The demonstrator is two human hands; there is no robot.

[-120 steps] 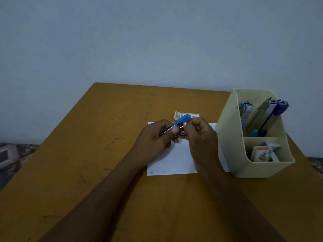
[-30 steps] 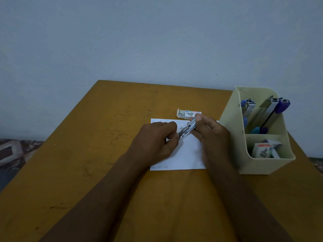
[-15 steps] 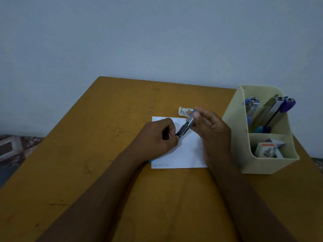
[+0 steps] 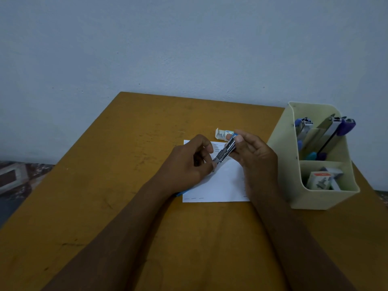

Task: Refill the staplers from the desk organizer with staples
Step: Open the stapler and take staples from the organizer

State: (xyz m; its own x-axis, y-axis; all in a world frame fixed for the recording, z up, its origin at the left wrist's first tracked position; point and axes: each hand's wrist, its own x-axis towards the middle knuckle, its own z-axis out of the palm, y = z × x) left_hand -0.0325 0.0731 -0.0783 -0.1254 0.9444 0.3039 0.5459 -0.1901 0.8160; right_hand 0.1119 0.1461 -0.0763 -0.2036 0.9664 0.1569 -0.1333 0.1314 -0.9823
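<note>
Right hand (image 4: 255, 155): fingers (image 4: 239, 140) clamped on the far, upper end of the stapler (image 4: 225, 151). A blue tip shows just past the thumb.
Left hand (image 4: 189, 164): fingers (image 4: 206, 147) curled together, tips pinching at the stapler's near, lower end. What, if anything, sits between the tips is too small to tell.
Stapler: metal channel, held off the tabletop (image 4: 126, 164), slanting from 7 o'clock up to 1 o'clock between the two hands.
Paper (image 4: 220, 185): white sheet flat on the tabletop directly under both hands; a few short marks along its near edge. A blue sliver (image 4: 182, 193) pokes out beneath the left wrist at the sheet's left edge; cannot tell what it is.
Staple box (image 4: 222, 134): small, flap open, on the tabletop at 12 o'clock from the hands, just beyond the sheet's far edge.
Organizer (image 4: 283, 148): cream, at 3 o'clock from the hands, just beside the right hand. Far compartment holds staplers standing on end, one with a purple cap (image 4: 347, 126), one with a blue handle (image 4: 302, 128). Near compartment holds small boxes (image 4: 320, 179), one with a red label.
Wall (image 4: 168, 49): plain pale, behind the tabletop's far edge.
</note>
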